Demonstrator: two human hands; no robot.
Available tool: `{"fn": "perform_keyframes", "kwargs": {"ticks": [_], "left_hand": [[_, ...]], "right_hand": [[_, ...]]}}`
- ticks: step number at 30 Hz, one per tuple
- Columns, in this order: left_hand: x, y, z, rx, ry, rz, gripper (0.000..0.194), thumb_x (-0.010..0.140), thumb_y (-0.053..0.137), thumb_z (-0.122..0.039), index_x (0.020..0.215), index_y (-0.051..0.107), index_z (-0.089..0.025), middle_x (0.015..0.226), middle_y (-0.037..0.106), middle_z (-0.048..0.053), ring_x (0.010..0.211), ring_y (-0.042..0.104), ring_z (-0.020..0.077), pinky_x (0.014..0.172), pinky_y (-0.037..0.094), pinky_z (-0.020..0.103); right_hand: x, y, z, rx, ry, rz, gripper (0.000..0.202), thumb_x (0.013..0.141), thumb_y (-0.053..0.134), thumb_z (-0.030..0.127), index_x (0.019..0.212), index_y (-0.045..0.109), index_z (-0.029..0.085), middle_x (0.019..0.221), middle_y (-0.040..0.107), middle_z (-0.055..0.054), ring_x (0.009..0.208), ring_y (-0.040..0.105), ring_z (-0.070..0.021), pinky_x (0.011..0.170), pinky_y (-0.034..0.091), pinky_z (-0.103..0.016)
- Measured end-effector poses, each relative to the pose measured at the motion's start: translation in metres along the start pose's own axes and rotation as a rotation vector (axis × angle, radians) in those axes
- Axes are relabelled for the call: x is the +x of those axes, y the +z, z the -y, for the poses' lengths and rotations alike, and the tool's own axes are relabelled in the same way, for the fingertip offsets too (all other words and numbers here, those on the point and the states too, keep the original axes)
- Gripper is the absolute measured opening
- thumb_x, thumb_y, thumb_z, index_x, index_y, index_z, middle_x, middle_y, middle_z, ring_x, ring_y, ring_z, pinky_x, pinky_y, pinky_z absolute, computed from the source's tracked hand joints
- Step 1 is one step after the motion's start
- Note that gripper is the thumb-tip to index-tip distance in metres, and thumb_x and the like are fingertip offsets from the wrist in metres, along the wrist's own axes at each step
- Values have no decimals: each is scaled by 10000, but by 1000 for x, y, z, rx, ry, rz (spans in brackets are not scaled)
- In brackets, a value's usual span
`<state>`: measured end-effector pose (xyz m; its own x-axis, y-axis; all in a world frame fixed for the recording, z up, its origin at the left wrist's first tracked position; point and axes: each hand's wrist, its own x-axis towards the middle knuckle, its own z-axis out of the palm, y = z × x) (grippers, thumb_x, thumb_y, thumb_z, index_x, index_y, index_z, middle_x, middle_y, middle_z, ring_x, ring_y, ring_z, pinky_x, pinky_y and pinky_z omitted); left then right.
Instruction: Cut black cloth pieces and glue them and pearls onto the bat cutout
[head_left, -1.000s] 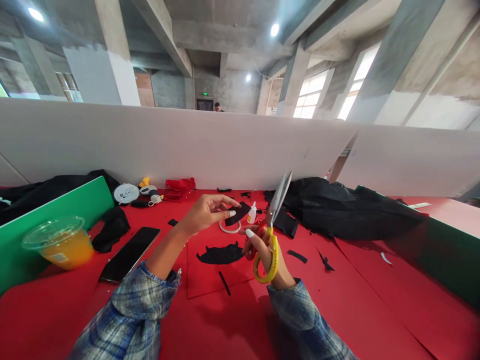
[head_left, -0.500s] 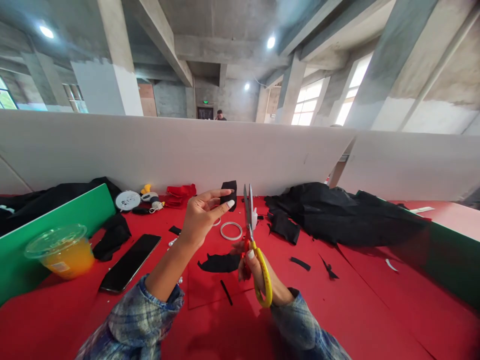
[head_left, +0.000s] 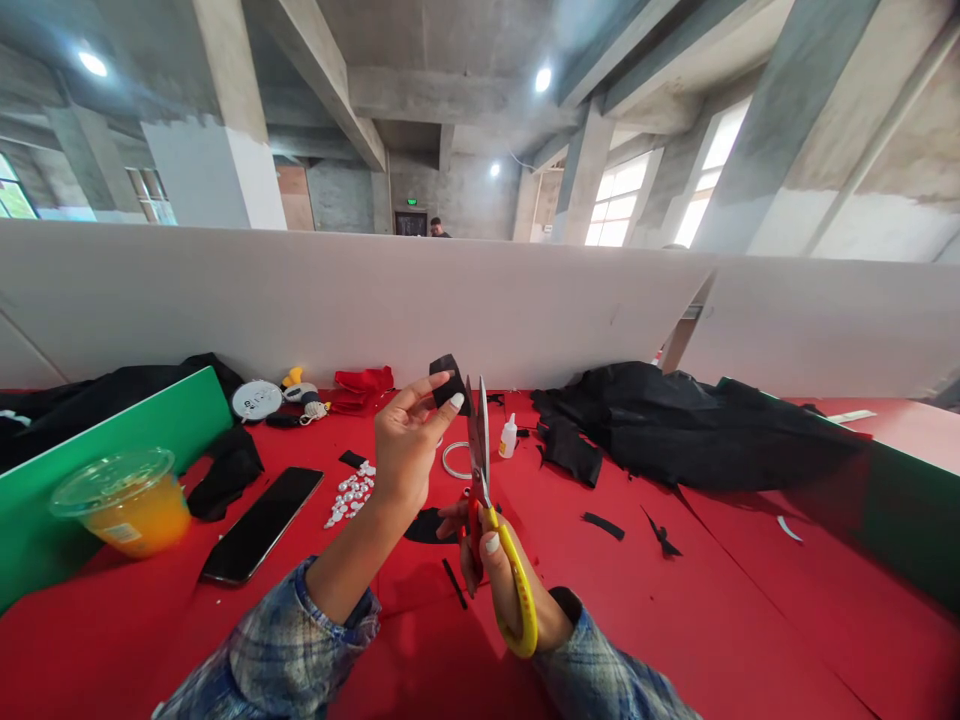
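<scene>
The left hand (head_left: 405, 450), raised above the red work surface (head_left: 637, 620), pinched a small black piece (head_left: 444, 372) between thumb and forefinger, with its upper part projecting beyond the fingertips. The right hand (head_left: 499, 580) was closed about the red and yellow handles of the scissors (head_left: 484, 425), whose blades pointed upward and stood slightly parted. The piece lay immediately beside the blades on the left-hand side; whether its edge had entered between them, or touched the nearer one, could not be told. The step in hand was judged to be the alignment of piece and blades for trimming. The next move called for the edge to be set squarely in the opening, the pinch kept firm and the fingertips clear, since thin, limp material would probably fold if poorly supported. Below the hands, a larger black shape (head_left: 427, 527) lay partly hidden, with a narrow black strip (head_left: 454, 584) near it. White beads (head_left: 349, 497) lay to the left, and a small white bottle (head_left: 508, 436) stood beyond the right hand.
</scene>
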<state>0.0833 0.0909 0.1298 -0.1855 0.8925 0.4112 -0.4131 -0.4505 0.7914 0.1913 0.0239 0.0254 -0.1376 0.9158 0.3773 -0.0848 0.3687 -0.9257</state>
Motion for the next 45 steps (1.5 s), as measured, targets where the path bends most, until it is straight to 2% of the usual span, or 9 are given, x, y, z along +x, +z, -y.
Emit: {"fn": "perform_keyframes", "kwargs": {"ticks": [6,11,15,20,28,38,45], "left_hand": [[-7,4,8,5,18,-97,288,622,789,-196,898,706,-185,794,711,7,794,663,137,790,543,294],[-11,5,9,-32,-2,-117,279,613,793,-188,876,699,-187,770,700,-7,763,660,128,759,550,289],[-11,6,10,-65,-6,-137,296,571,816,-179,852,722,-180,701,679,-20,676,630,99,672,531,239],[-11,7,13,-72,1,-148,299,546,831,-179,831,741,-179,768,709,11,673,624,96,627,519,217],[-11,8,15,-86,5,-131,287,559,824,-175,834,741,-184,723,708,2,665,642,102,626,547,217],[-10,6,13,-48,28,-67,298,598,810,-165,885,732,-186,817,735,19,740,668,117,686,560,228],[-9,3,7,19,30,1,270,662,763,-182,930,731,-193,853,747,27,764,676,119,691,552,217]], "right_hand": [[-5,3,3,-44,-4,17,603,851,404,718,1088,596,198,997,624,-106,568,510,-136,494,461,-291],[-3,8,3,-40,22,16,643,848,358,745,1065,586,184,935,618,-80,465,419,-85,469,445,-286],[-3,8,2,-61,12,-11,641,865,327,737,1025,570,165,872,605,-60,455,418,-75,457,423,-272],[-4,9,3,-34,12,-5,616,879,312,726,996,548,169,810,591,-37,421,388,-64,385,360,-242],[-1,10,2,5,40,-15,616,871,336,729,986,550,163,816,589,-39,412,385,-57,370,357,-236],[0,10,11,-12,95,-24,710,814,308,802,950,548,148,724,562,-11,381,342,-49,358,292,-226],[0,7,11,-76,50,-32,669,859,309,752,908,583,143,727,580,-26,423,347,-65,437,356,-246]]}}
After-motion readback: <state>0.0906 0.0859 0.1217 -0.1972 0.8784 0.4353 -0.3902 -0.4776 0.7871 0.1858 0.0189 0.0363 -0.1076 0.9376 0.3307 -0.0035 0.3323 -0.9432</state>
